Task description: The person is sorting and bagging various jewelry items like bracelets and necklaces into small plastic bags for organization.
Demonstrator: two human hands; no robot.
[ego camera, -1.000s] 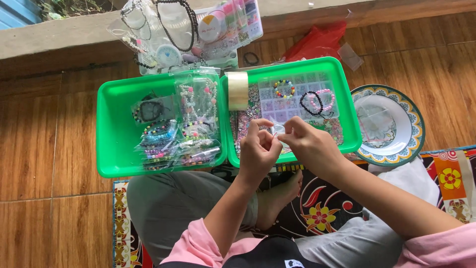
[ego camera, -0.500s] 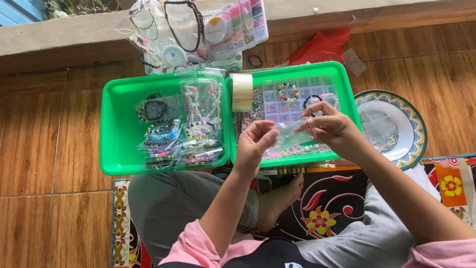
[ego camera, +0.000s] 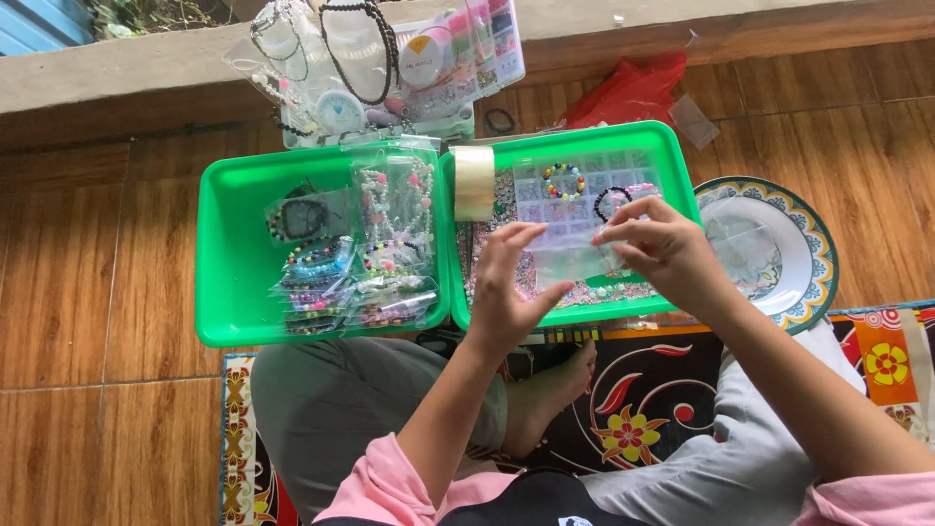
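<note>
A small clear plastic bag (ego camera: 570, 259) is stretched flat above the right green tray (ego camera: 584, 131). My right hand (ego camera: 660, 251) pinches the bag's right edge. My left hand (ego camera: 506, 287) rests at the bag's left edge with its fingers spread and straight, thumb out below. Under the bag, the tray holds a clear divided bead box with a multicoloured bead bracelet (ego camera: 564, 180) and a black bracelet (ego camera: 612, 201) on its lid.
The left green tray (ego camera: 209, 292) holds several bagged bracelets (ego camera: 351, 268). A tape roll (ego camera: 475, 182) stands between the trays. A clear organiser with necklaces (ego camera: 380, 68) and a red bag (ego camera: 633, 93) lie behind them. A patterned plate (ego camera: 813, 244) sits at the right, a patterned mat (ego camera: 633, 409) under my legs.
Both hands were close together pinching the bag. They have pulled apart, the bag now spread wide, and my left hand's fingers have opened out.
</note>
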